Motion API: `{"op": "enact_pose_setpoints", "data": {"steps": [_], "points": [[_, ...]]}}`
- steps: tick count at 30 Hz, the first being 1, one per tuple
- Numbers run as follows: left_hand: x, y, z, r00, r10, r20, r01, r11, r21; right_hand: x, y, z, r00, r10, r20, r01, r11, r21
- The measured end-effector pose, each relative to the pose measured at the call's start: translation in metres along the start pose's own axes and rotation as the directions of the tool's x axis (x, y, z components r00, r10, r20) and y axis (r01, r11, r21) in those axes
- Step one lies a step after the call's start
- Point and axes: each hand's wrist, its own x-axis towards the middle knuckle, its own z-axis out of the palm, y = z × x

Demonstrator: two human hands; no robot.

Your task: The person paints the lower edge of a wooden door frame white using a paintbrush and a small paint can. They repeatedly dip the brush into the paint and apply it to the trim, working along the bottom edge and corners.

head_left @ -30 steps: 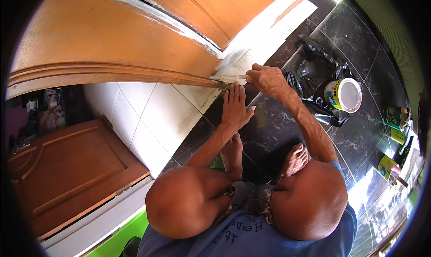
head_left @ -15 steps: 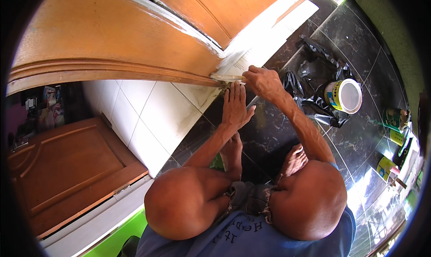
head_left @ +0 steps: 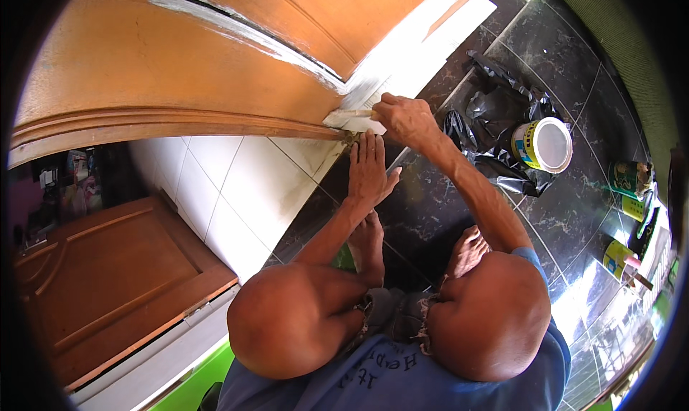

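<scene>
My right hand (head_left: 406, 121) is closed round the handle of a paintbrush (head_left: 353, 114). Its white bristles touch the lower corner of the orange-brown wooden door (head_left: 194, 73), where fresh-looking white paint (head_left: 251, 38) streaks the panel edge and the bottom rail. Just below the brush, my left hand (head_left: 369, 173) is stretched out with fingers together and thumb apart. Its fingertips rest at the lower edge of a pale sheet (head_left: 459, 38) lying along the door's foot; whether they press on it I cannot tell.
A paint tin (head_left: 551, 145) with a pale top stands on a crumpled black plastic bag (head_left: 495, 106) to the right. Farther right are a dark green can (head_left: 630, 179) and a yellow-green tin (head_left: 619, 260). A white tiled wall (head_left: 251, 174) and a brown door (head_left: 115, 267) are at left.
My right hand has moved slightly left and up with the paintbrush, whose bristles now sit farther onto the door corner. My left hand stays nearly in place; the view has shifted a little.
</scene>
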Motion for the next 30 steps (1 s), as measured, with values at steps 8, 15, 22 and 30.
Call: {"op": "enact_pose_setpoints", "data": {"steps": [8, 15, 22, 30], "points": [[-0.005, 0.003, -0.002, 1.0, -0.02, -0.019, 0.019, 0.999, -0.041, -0.017, -0.004, -0.012, 0.997, -0.033, 0.074, 0.031, 0.999, 0.016], [-0.002, 0.001, 0.0, 1.0, -0.016, -0.021, 0.016, 0.999, -0.038, -0.007, 0.019, -0.024, 0.993, 0.116, -0.015, -0.117, 0.993, -0.024], [-0.001, 0.001, 0.0, 0.999, -0.017, -0.036, 0.016, 0.999, -0.043, -0.032, 0.03, -0.047, 0.988, 0.148, -0.042, -0.148, 0.989, 0.001], [-0.001, 0.002, 0.003, 1.0, -0.008, -0.03, 0.006, 0.999, -0.046, -0.02, 0.021, -0.006, 0.994, 0.094, 0.055, -0.093, 0.995, -0.023]]}}
